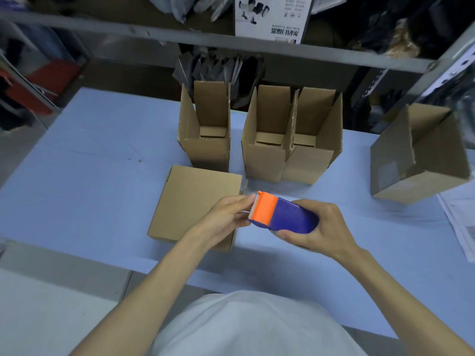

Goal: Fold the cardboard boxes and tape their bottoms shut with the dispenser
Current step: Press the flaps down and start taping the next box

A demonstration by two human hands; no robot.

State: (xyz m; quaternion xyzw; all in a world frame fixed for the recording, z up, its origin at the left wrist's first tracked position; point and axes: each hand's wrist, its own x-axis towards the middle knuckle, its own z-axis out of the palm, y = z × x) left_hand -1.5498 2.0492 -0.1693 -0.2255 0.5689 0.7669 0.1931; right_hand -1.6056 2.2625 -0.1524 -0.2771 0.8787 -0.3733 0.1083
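My right hand (316, 227) grips the blue body of a tape dispenser (282, 214) with an orange cutter head, held above the table. My left hand (228, 217) pinches the tape end at the toothed cutter edge. Just behind and under my left hand a folded cardboard box (190, 201) lies with its flat bottom face up. Three folded boxes stand upright and open behind it: one (205, 140) at the left, and two, the first (264, 147) and the second (313, 150), pressed side by side.
The light blue table (90, 163) carries a larger cardboard box (421, 160) tipped on its side at the right, with printed papers (460, 222) beside it. A metal shelf rail (231, 44) crosses behind the boxes, with bags and a printed carton above.
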